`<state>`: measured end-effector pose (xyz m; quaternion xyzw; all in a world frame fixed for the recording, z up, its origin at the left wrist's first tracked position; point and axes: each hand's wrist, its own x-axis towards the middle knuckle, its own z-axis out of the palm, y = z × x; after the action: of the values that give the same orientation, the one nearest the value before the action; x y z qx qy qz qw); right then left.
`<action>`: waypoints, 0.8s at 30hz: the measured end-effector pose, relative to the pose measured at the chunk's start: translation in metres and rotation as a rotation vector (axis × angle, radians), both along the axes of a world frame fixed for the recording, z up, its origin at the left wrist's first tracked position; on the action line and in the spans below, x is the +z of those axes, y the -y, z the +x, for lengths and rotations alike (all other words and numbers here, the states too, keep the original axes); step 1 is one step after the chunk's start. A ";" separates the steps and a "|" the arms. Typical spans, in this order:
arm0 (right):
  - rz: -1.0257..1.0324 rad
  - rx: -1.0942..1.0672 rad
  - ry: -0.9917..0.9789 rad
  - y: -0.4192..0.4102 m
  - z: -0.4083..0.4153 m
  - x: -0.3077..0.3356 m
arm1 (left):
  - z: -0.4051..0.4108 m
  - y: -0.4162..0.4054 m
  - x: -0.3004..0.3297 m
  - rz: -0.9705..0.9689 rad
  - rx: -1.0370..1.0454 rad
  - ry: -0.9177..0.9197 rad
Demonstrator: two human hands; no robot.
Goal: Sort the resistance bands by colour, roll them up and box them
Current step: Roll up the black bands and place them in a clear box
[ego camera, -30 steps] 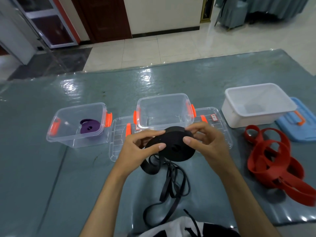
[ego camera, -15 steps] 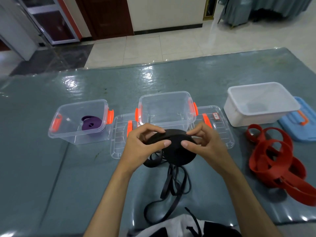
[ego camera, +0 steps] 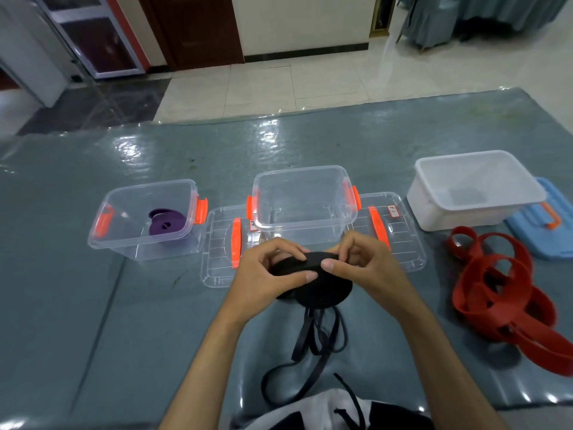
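A thick roll of black band [ego camera: 322, 290] is held just above the table between my left hand [ego camera: 263, 280] and my right hand [ego camera: 369, 268], thumbs pressing its top edge. Its loose black tail [ego camera: 313, 342] trails down the table towards me. Behind my hands stands an empty clear box [ego camera: 304, 200] with orange latches. Another clear box [ego camera: 145, 215] at the left holds a rolled purple band [ego camera: 166, 226]. A tangle of red bands [ego camera: 508, 293] lies at the right.
Two clear lids [ego camera: 218, 243] [ego camera: 400, 234] lie flat on either side of the middle box. A white box [ego camera: 474, 187] stands at the back right with a blue lid [ego camera: 552, 221] beside it. The table [ego camera: 93, 321] is covered with glossy grey-green sheeting.
The black roll has been turned between my fingers, taking up more of the tail. The view has shifted slightly; boxes and red bands have not moved.
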<state>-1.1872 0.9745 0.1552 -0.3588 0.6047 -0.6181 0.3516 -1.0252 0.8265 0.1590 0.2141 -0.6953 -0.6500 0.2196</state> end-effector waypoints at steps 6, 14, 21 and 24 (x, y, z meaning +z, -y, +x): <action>0.002 0.013 -0.059 -0.001 0.004 -0.001 | 0.005 -0.010 -0.007 0.025 0.037 -0.014; 0.056 0.085 -0.034 -0.008 -0.003 -0.003 | 0.003 -0.011 -0.010 0.052 0.017 0.022; -0.011 -0.144 0.041 -0.008 0.002 -0.011 | 0.005 -0.005 -0.009 0.008 0.032 0.050; -0.041 -0.223 0.098 -0.005 0.006 -0.014 | 0.001 -0.012 -0.009 0.055 0.132 0.003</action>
<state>-1.1816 0.9795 0.1415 -0.2657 0.6103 -0.6822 0.3025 -1.0239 0.8383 0.1498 0.2663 -0.6617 -0.6528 0.2549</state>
